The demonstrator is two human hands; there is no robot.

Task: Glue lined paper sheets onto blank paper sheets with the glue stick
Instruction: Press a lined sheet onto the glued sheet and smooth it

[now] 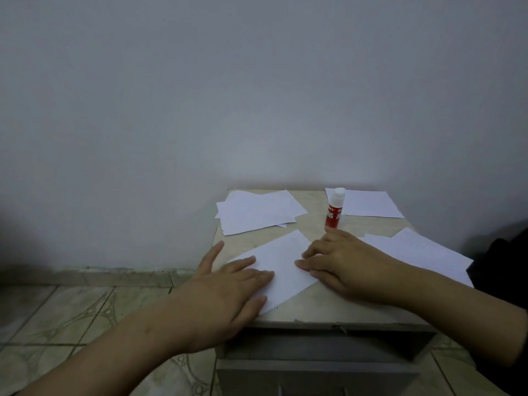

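Our left hand and right hand lie flat, fingers straight, pressing the white paper sheet at frame centre. The capped glue stick stands upright just above it, between two paper stacks on the small table.

Left hand and right hand press flat on a paper sheet beside the upright glue stick.

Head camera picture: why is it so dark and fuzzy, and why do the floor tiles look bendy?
Head view: dim light, so the wall is grey and grainy; the wide lens bends the tiles near the edges; the glue stick label is too blurred to read; no glare on the paper.
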